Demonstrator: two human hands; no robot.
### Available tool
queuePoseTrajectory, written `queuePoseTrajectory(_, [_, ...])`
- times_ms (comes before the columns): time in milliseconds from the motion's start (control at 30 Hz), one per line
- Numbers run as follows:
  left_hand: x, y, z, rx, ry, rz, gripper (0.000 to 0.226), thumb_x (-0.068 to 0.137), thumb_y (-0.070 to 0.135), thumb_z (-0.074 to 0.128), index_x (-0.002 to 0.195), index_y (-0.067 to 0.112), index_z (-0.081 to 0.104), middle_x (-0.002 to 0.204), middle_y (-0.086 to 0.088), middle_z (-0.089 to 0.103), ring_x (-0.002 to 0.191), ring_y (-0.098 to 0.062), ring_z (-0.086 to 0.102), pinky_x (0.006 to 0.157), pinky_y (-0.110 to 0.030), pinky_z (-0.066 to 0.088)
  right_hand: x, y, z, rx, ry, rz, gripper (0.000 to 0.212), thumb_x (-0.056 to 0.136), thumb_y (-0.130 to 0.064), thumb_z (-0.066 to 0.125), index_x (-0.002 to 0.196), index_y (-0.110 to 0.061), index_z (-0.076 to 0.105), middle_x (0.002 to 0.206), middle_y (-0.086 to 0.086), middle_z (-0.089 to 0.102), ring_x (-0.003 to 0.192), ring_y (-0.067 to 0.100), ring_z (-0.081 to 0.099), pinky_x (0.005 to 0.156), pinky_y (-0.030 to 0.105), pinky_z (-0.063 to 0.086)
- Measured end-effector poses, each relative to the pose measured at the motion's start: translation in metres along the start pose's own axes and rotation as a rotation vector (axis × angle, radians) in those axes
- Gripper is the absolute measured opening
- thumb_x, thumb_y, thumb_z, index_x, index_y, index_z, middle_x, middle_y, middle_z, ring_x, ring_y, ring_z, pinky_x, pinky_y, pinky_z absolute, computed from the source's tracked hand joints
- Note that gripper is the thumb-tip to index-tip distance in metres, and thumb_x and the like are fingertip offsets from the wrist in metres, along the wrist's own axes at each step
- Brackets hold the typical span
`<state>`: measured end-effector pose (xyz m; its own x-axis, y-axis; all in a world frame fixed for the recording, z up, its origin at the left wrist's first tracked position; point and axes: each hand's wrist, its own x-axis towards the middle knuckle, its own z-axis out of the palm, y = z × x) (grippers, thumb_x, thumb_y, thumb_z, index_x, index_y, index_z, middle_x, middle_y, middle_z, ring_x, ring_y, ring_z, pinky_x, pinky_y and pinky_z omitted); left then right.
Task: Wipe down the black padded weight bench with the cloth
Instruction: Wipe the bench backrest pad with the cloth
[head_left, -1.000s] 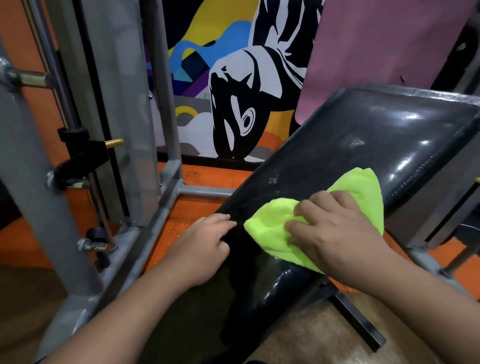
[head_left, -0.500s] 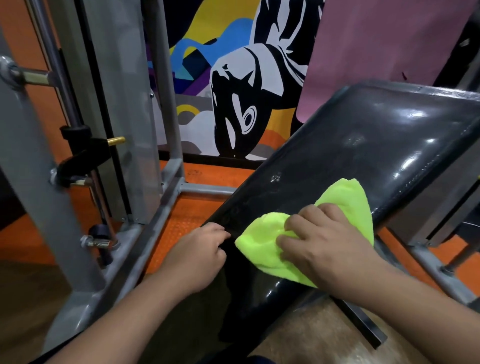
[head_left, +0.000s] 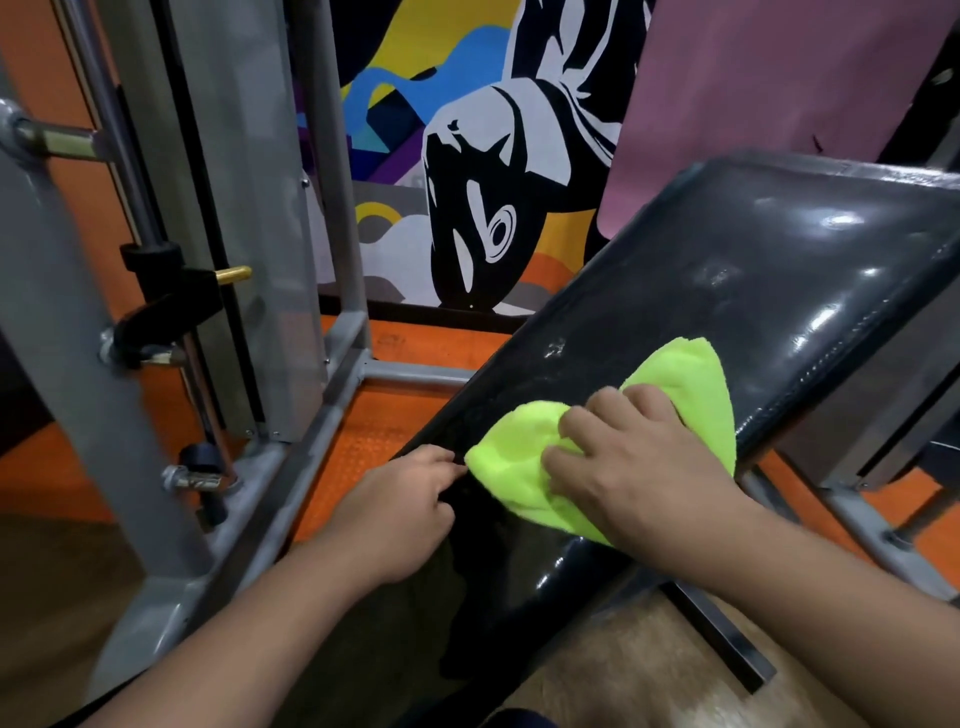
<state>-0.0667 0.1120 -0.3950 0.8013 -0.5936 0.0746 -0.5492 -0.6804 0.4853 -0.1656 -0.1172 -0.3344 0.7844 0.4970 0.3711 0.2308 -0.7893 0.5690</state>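
Observation:
The black padded bench (head_left: 753, 291) slopes up from near me toward the upper right, its glossy vinyl showing scuffs and light glare. A bright yellow-green cloth (head_left: 519, 457) lies crumpled on the lower middle of the pad. My right hand (head_left: 634, 467) presses down on the cloth with its fingers spread over it, covering its centre. My left hand (head_left: 400, 509) holds the bench's left edge, fingers curled over the rim just left of the cloth.
A grey steel rack frame (head_left: 67, 364) with a black catch and brass pin (head_left: 234, 274) stands at left. Orange rubber flooring (head_left: 363, 426) lies between rack and bench. A painted mural (head_left: 467, 182) and a pink mat (head_left: 753, 93) are behind. The bench's legs (head_left: 852, 519) are at right.
My right hand slid the cloth slightly down and left along the pad, closer to my left hand. My left hand stayed on the bench's edge.

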Motion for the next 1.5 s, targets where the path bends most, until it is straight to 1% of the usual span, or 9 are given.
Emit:
queuePoseTrajectory(367, [-0.004, 0.000, 0.002, -0.014, -0.017, 0.010, 0.064, 0.083, 0.016, 0.044, 0.143, 0.036, 0.042, 0.153, 0.024, 0.028, 0.137, -0.010, 0.034, 0.111, -0.035, 0.033, 0.003, 0.005, 0.000, 0.010, -0.012, 0.000, 0.007, 0.087, -0.030, 0.067, 0.091, -0.025, 0.064, 0.090, 0.001, 0.053, 0.084, 0.028, 0.047, 0.076, 0.046, 0.040])
queuePoseTrajectory(467, [-0.004, 0.000, 0.002, 0.007, 0.006, 0.014, 0.064, 0.083, 0.015, 0.044, 0.144, 0.033, 0.043, 0.154, 0.020, 0.027, 0.138, -0.012, 0.033, 0.111, -0.032, 0.033, 0.018, 0.007, 0.000, -0.002, -0.038, 0.104, 0.008, 0.084, -0.031, 0.070, 0.086, -0.026, 0.064, 0.089, 0.001, 0.053, 0.083, 0.029, 0.046, 0.075, 0.044, 0.037])
queuePoseTrajectory(633, [-0.004, 0.002, 0.003, 0.011, 0.015, 0.039, 0.049, 0.080, 0.014, 0.044, 0.123, 0.030, 0.060, 0.147, 0.024, 0.034, 0.125, -0.012, 0.046, 0.099, -0.030, 0.042, 0.016, -0.005, 0.006, 0.015, -0.050, 0.027, 0.008, 0.086, -0.031, 0.068, 0.085, -0.026, 0.061, 0.088, 0.000, 0.050, 0.083, 0.027, 0.045, 0.075, 0.045, 0.039])
queuePoseTrajectory(767, [-0.006, 0.003, 0.004, 0.016, 0.016, 0.021, 0.066, 0.081, 0.012, 0.043, 0.144, 0.033, 0.042, 0.155, 0.019, 0.026, 0.136, -0.013, 0.035, 0.109, -0.031, 0.035, 0.031, 0.000, 0.004, 0.018, -0.048, 0.133, 0.011, 0.086, -0.033, 0.069, 0.081, -0.026, 0.063, 0.086, 0.001, 0.051, 0.081, 0.028, 0.045, 0.074, 0.044, 0.038])
queuePoseTrajectory(933, [-0.008, 0.002, 0.006, 0.020, 0.023, 0.036, 0.062, 0.080, 0.013, 0.043, 0.140, 0.032, 0.046, 0.154, 0.019, 0.028, 0.132, -0.014, 0.040, 0.105, -0.032, 0.039, 0.025, -0.006, 0.007, 0.000, -0.059, 0.058, 0.010, 0.089, -0.031, 0.066, 0.083, -0.025, 0.061, 0.086, 0.000, 0.050, 0.082, 0.027, 0.044, 0.074, 0.044, 0.038])
queuePoseTrajectory(1067, [-0.010, 0.003, 0.006, 0.025, 0.020, 0.026, 0.069, 0.083, 0.012, 0.043, 0.148, 0.033, 0.034, 0.158, 0.018, 0.021, 0.142, -0.015, 0.028, 0.113, -0.032, 0.030, 0.041, -0.001, 0.003, -0.005, -0.046, 0.140, 0.015, 0.090, -0.034, 0.064, 0.079, -0.025, 0.063, 0.084, 0.001, 0.050, 0.080, 0.028, 0.044, 0.073, 0.043, 0.036])
queuePoseTrajectory(1233, [-0.011, 0.002, 0.008, 0.033, 0.028, 0.036, 0.065, 0.081, 0.011, 0.043, 0.143, 0.032, 0.042, 0.155, 0.017, 0.026, 0.136, -0.014, 0.035, 0.107, -0.030, 0.036, 0.033, -0.007, 0.008, -0.006, -0.049, 0.058, 0.016, 0.091, -0.034, 0.063, 0.078, -0.025, 0.062, 0.082, 0.000, 0.051, 0.078, 0.026, 0.045, 0.071, 0.043, 0.038])
queuePoseTrajectory(1367, [-0.010, 0.002, 0.008, 0.038, 0.022, 0.024, 0.069, 0.084, 0.012, 0.043, 0.149, 0.032, 0.032, 0.158, 0.016, 0.019, 0.142, -0.015, 0.026, 0.114, -0.033, 0.030, 0.048, -0.007, 0.005, 0.000, -0.041, 0.146, 0.014, 0.086, -0.032, 0.069, 0.077, -0.023, 0.064, 0.080, 0.002, 0.050, 0.076, 0.028, 0.044, 0.070, 0.043, 0.038])
queuePoseTrajectory(1500, [-0.011, 0.001, 0.009, 0.026, 0.032, 0.034, 0.062, 0.081, 0.013, 0.042, 0.140, 0.033, 0.045, 0.151, 0.015, 0.033, 0.130, -0.014, 0.039, 0.105, -0.034, 0.040, 0.041, -0.014, 0.011, 0.020, -0.053, 0.083, 0.012, 0.084, -0.031, 0.070, 0.078, -0.023, 0.064, 0.081, 0.002, 0.050, 0.077, 0.028, 0.044, 0.070, 0.043, 0.039])
